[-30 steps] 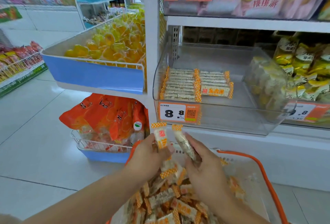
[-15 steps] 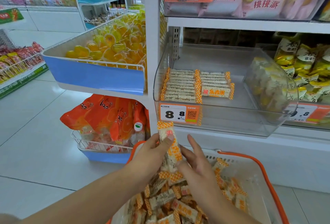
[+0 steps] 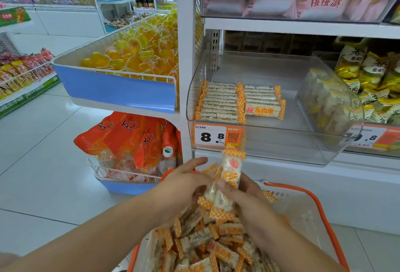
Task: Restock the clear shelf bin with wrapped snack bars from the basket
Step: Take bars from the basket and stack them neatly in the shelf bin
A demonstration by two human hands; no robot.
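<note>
We saw both hands meet over the basket [image 3: 320, 204], a translucent plastic tub with an orange rim, heaped with bars [image 3: 207, 248] in crinkly clear wrappers with orange-checked crimped ends. The right hand [image 3: 244, 198] had its fingers [image 3: 225, 186] and thumb curled round a small bunch of bars [image 3: 229, 174] standing nearly upright, pale puffed-grain slabs showing through the film. The left hand [image 3: 184, 183] lay against the bunch's left side, its fingers half curled at the lower wrappers with one finger stretched out straight; we could not tell whether it truly gripped. The bunch was just below the bin [image 3: 270, 152], a clear rounded plastic tray on the white shelf [image 3: 292, 27], with an orange and white price tag [image 3: 218, 136] on its front. Inside the bin, two flat rows of bars [image 3: 220, 101] lay side by side at the left, the right part bare.
</note>
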